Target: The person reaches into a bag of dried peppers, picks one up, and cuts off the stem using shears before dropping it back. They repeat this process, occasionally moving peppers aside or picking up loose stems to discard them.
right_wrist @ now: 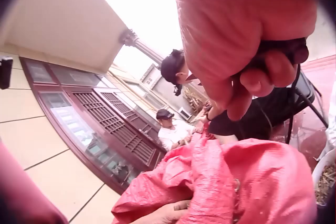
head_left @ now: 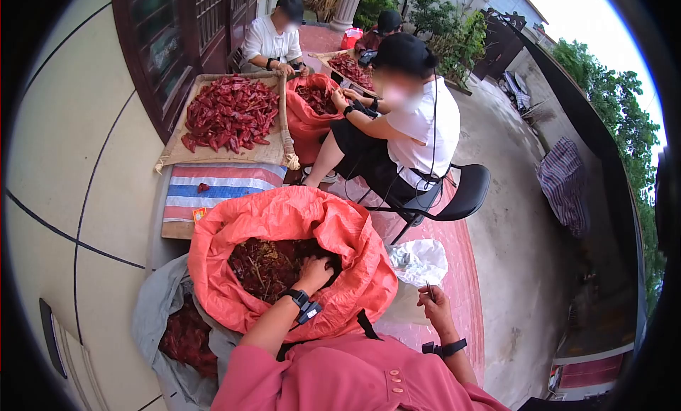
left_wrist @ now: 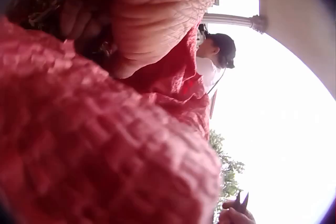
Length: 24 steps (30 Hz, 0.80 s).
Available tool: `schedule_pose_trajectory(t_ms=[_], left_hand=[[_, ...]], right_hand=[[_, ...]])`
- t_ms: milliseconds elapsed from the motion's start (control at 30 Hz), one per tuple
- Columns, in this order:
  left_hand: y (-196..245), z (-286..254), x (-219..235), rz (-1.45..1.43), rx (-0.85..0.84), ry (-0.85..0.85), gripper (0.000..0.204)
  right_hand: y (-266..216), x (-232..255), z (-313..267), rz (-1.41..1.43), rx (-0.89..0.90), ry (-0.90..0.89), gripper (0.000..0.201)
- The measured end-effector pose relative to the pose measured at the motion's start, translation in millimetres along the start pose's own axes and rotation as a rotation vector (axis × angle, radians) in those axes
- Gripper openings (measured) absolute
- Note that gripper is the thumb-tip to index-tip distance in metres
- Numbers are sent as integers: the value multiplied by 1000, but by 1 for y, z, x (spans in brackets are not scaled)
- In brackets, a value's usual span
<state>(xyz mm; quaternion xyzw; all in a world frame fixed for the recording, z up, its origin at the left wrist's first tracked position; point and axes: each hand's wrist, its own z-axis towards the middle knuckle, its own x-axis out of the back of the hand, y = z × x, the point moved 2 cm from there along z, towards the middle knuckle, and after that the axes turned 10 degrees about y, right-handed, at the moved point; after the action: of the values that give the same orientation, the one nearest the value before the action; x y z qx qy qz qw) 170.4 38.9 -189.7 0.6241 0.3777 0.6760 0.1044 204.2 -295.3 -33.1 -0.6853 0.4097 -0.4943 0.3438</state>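
My left hand (head_left: 314,274) reaches into a large open red woven bag (head_left: 355,248), over dark dried chilies (head_left: 259,269) mixed with pale stems and seeds. In the left wrist view its fingers (left_wrist: 76,19) bend down toward the chilies; I cannot tell whether they grip one. Outside the bag's right side, my right hand (head_left: 436,310) holds small scissors (left_wrist: 241,202), their two pointed blades upward and spread apart. Their dark handle (right_wrist: 281,53) lies under the curled fingers in the right wrist view.
A grey sack of chilies (head_left: 186,336) stands at left. Ahead, a shallow tray (head_left: 206,156) bears heaped red chilies (head_left: 234,113). A person in white (head_left: 425,127) sits by another red bag (head_left: 305,120); others sit farther back. A white plastic bag (head_left: 420,260) lies at right.
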Motion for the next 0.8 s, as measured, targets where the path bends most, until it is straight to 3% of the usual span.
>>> schedule_pose_trajectory(t_ms=[100,133,233,300,367,500,600,700,733,800], left_hand=[[-2,-25,29,-550,23,-116,40],[-3,-35,33,-592,-23,5,36],[7,-56,59,-683,63,-87,31],[31,-69,97,-653,-106,62,20],[42,-83,116,-657,-197,154,18],[42,-96,116,-552,-305,512,17],[47,-100,114,-624,-186,430,22],[47,-101,106,-842,-70,286,26],[47,-100,105,-775,-91,266,25],[46,-97,104,-640,-132,225,23]], right_hand=[[-59,-31,3,-8,36,-150,15],[-73,-46,3,-10,48,-203,15],[-81,-107,14,9,256,-442,18],[-107,-145,2,-98,307,-528,23],[-94,-175,-2,-39,321,-576,23],[-95,-196,-11,2,396,-634,19],[-121,-194,-21,-317,771,-531,15],[-113,-195,-18,-251,675,-576,13],[-105,-198,-15,-45,488,-582,10],[-105,-189,-14,5,248,-610,10]])
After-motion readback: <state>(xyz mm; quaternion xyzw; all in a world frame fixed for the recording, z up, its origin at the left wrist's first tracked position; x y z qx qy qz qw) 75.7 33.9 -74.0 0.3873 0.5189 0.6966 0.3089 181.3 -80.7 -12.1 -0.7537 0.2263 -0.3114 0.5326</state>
